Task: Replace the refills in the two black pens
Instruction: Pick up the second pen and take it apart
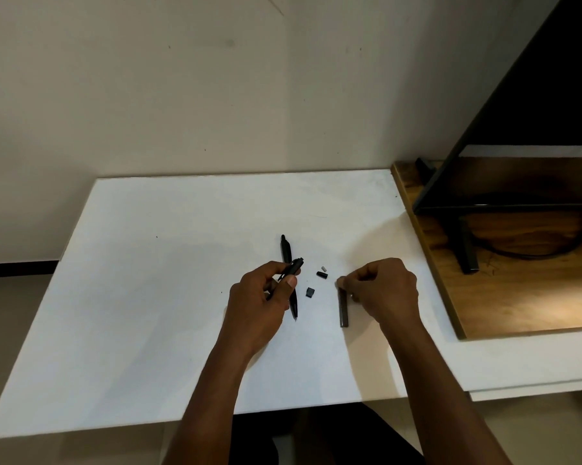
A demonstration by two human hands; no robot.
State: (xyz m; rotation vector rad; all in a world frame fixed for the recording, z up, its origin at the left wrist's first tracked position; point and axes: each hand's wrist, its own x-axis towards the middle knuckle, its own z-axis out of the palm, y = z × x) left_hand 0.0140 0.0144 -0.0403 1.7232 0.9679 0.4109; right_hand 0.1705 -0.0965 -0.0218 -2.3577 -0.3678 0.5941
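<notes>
The white tabletop (148, 297) is lying open left of the left hand (262, 297), which is gripping a short black pen section (294, 267) over a slim black pen (285, 250). Between it and the right hand (383, 290), pinching a dark grey pen barrel (343, 310), a black cylindrical cap (322, 274), a black square piece (310, 292) and a grey bit (323, 268) are crowding the gap. A brown wooden board (517, 297) bearing a black stand leg (467, 250) is blocking the right.

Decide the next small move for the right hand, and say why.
Probably lift the dark barrel piece, which the right hand pinches at its upper end, toward the pen part gripped in the left hand. The two pieces are apart, and small loose parts lie on the white table between the hands.
</notes>
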